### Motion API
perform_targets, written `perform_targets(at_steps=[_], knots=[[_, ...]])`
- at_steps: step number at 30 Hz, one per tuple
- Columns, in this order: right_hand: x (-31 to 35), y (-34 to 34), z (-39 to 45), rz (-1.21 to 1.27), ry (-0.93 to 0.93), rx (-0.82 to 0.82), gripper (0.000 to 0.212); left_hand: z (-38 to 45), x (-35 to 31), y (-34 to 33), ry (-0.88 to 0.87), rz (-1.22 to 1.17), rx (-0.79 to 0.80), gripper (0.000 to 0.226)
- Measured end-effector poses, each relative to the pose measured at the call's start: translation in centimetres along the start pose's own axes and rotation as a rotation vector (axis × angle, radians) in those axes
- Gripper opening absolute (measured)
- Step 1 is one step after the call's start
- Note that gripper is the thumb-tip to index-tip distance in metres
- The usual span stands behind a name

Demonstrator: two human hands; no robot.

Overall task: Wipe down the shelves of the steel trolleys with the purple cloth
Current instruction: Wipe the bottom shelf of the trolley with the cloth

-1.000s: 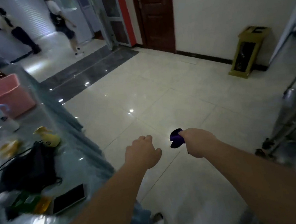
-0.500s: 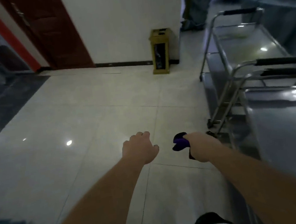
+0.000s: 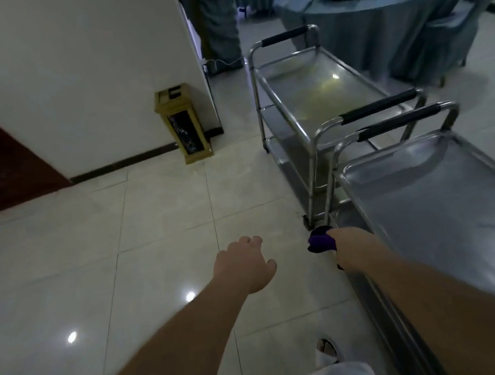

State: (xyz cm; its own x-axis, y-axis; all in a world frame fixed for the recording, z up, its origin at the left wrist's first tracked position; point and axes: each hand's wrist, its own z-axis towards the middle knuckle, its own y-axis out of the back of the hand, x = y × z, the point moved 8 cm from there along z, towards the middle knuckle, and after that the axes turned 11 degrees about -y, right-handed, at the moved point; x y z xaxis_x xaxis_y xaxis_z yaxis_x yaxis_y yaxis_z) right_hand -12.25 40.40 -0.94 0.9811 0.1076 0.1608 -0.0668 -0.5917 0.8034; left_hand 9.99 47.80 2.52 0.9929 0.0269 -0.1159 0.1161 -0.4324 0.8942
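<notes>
— Two hands out front: the right hand grips the bunched purple cloth beside the near trolley; the left hand hangs loosely curled, holding nothing.

— Wiping yet?

— No, the cloth is off the steel. I'd open it flat first, start on that near top shelf, then do the far trolley.

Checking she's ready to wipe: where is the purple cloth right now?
In the head view the purple cloth is bunched in the right hand, low at centre-right, beside the near corner of the nearer steel trolley.
</notes>
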Motion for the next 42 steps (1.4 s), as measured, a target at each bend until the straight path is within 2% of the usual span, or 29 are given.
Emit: perform_targets(at_steps=[3,5,14,20,26,30,36,39,42], knots=[[-0.8,2.6,3.2,0.063,0.033,0.01,0.049,4.3,-0.5,2.0,-0.039,0.008,0.004,0.072],[-1.8,4.1,4.8,0.114,0.009,-0.002,0.048,7.4,-1.1,3.2,-0.074,0.023,0.021,0.072],[-7.1,6.3,10.1,0.3,-0.319,-0.057,0.023,21.7,-4.8,7.0,-0.362,0.188,0.109,0.067],[-7.2,5.4,12.9,0.488,-0.596,-0.03,0.032,30.7,-6.4,8.4,-0.637,0.212,0.169,0.067],[-3.1,1.4,11.8,0.702,-0.838,-0.02,0.037,35.2,-6.3,6.0,-0.86,0.356,0.281,0.06],[-1.0,-2.8,10.8,0.818,-0.946,0.034,0.048,35.7,-6.6,2.8,-0.928,0.416,0.358,0.064],[-1.1,-8.0,9.6,0.822,-1.021,0.07,0.039,35.1,-7.0,-1.4,-0.983,0.522,0.42,0.068],[-2.2,-10.2,10.0,0.837,-1.018,0.067,0.038,35.1,-7.1,-3.2,-0.959,0.526,0.432,0.073],[-3.6,-12.7,11.2,0.835,-0.99,0.08,0.038,35.2,-6.7,-5.9,-0.866,0.459,0.467,0.074]])
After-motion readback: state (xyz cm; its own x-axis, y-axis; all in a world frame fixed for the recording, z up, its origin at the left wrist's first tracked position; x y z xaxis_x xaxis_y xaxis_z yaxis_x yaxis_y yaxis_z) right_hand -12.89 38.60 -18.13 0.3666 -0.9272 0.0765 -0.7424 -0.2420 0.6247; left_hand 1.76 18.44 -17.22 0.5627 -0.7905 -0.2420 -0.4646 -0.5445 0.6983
